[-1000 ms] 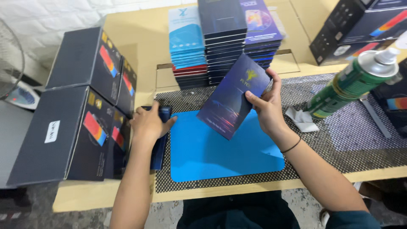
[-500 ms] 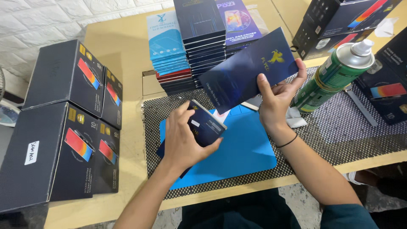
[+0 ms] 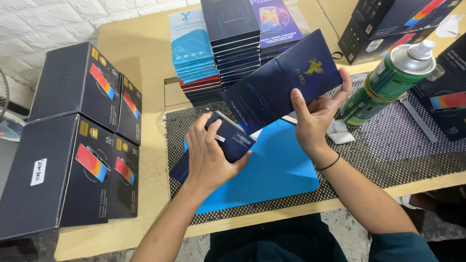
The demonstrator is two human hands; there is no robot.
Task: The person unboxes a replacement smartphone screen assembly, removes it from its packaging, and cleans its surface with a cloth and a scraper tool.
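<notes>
Over the blue mat (image 3: 276,174) near the bench's front edge, the left hand (image 3: 208,155) is clasping a small dark packet (image 3: 232,138) while the right hand (image 3: 315,119) is pinching the open navy sleeve (image 3: 281,87); aligning the packet squarely with the sleeve's mouth seems advisable.

Relative to the blue mat (image 3: 272,170): one green spray can (image 3: 388,82) to its right, and four dark cartons (image 3: 73,140) stacked two by two to its left. Behind it stand three stacks of flat packs (image 3: 228,43), and further cartons at the far right, cut off by the frame, cannot be counted. Over the mat, two hands are in view, the left hand (image 3: 208,155) holding one small dark box (image 3: 230,138) and the right hand (image 3: 315,116) one navy sleeve (image 3: 281,87).
</notes>
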